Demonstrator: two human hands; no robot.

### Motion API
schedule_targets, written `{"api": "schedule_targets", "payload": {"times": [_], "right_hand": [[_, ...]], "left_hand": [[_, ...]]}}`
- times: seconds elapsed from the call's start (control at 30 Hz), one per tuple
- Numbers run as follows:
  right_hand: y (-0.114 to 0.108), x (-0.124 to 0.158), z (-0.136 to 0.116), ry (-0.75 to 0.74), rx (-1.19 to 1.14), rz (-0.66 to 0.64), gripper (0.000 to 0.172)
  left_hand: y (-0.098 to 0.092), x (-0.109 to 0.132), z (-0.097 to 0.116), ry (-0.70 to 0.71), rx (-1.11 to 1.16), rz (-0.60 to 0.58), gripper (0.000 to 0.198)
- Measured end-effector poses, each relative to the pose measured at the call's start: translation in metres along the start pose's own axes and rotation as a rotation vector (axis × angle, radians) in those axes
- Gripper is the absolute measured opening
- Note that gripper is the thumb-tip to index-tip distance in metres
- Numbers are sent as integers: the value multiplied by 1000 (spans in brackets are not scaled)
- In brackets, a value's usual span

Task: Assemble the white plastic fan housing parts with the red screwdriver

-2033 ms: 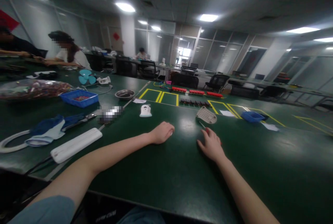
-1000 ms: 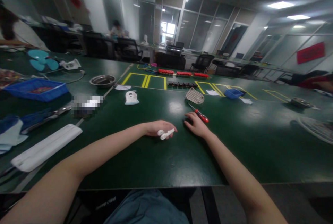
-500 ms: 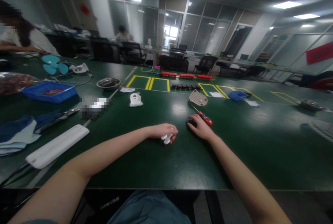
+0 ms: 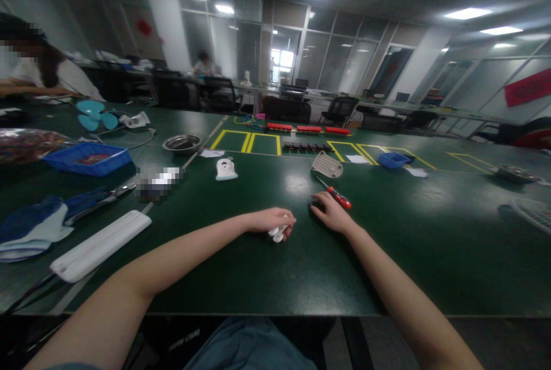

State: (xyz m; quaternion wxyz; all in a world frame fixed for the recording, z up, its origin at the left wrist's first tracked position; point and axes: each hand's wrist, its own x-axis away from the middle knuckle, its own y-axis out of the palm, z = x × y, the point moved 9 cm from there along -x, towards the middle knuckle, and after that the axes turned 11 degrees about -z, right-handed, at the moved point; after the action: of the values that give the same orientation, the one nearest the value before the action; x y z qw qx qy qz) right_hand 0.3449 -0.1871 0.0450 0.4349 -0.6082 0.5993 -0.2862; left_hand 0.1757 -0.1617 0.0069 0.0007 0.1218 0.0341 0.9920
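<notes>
My left hand (image 4: 269, 220) rests on the dark green table (image 4: 267, 269) with its fingers curled around a small white plastic part (image 4: 278, 234). My right hand (image 4: 332, 215) lies flat on the table just right of it, fingers apart, holding nothing. A red-handled screwdriver (image 4: 337, 195) lies just beyond my right fingertips. Further back sit a white grille-like cover (image 4: 327, 164) and a small white housing (image 4: 226, 170).
To the left lie a long white bar (image 4: 100, 245), blue-and-white gloves (image 4: 30, 226), pliers (image 4: 99, 198), a blue tray (image 4: 88, 158), a metal bowl (image 4: 181, 143) and teal fan blades (image 4: 95, 115). A small blue bin (image 4: 392, 159) sits back right. A person sits at the far left.
The view shifted right and down, then steadied. My left hand turned, showing the white part in its fingers. My right hand slid nearer, off the screwdriver, which now lies beyond its fingertips.
</notes>
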Motion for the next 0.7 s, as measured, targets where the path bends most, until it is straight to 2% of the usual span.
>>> {"api": "schedule_targets", "payload": {"times": [0.17,0.37,0.53,0.7], "right_hand": [[0,0,0,5,-9,-1,39],[-1,0,-2,-2,-10,0,40],[0,0,-3,-6,-10,-4,39],[-1,0,-4,0,-2,-3,40]], "left_hand": [[1,1,5,24,13,-14,43],[-3,0,2,-12,34,1,57],[-6,-2,-5,-21,61,5,56],[-6,-8,-13,-6,137,-63,57]]}}
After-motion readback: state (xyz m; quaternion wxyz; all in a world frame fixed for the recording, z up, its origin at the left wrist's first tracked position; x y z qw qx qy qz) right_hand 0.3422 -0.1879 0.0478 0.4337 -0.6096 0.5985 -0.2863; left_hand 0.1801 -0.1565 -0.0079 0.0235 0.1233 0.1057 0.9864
